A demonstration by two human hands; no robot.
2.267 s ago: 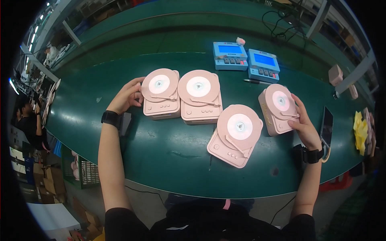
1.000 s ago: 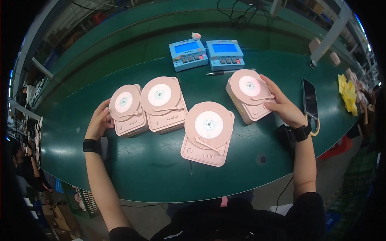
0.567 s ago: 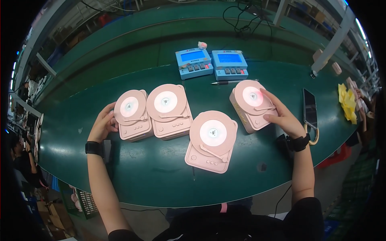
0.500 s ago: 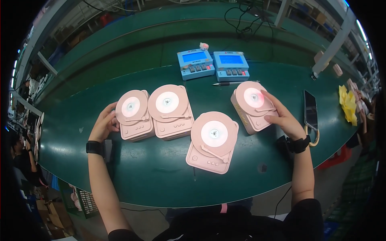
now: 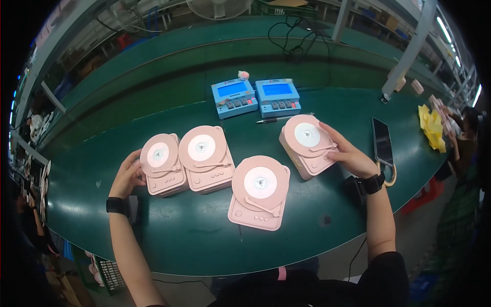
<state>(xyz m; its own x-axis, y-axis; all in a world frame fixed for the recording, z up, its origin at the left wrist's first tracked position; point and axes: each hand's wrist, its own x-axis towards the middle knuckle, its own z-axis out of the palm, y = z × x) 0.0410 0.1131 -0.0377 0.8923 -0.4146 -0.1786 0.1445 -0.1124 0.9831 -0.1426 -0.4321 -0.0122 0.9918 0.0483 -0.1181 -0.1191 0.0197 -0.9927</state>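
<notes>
Several pink toy record players with white-centred discs are on the green table. My left hand (image 5: 127, 176) curls against the left side of the leftmost record player (image 5: 164, 179), its fingertips partly hidden at the edge. Touching that one on its right is a second record player (image 5: 207, 176). A third record player (image 5: 255, 212) lies alone, nearer to me. At the right, my right hand (image 5: 349, 153) grips a slightly turned record player (image 5: 309, 165), thumb on its front by the tonearm and fingers along the far right side.
Two blue devices with lit screens (image 5: 232, 97) (image 5: 277, 96) stand at the back, a pen (image 5: 273, 120) before them. A phone (image 5: 382, 140) lies right of my right hand, near a tan loop (image 5: 392, 176). Yellow crumpled material (image 5: 431, 129) is at the far right edge, near another person (image 5: 466, 130).
The whole view has shifted, so the table things appear lower and further left. The red glow on the right record player's disc is gone. Both hands keep their places at the record players.
</notes>
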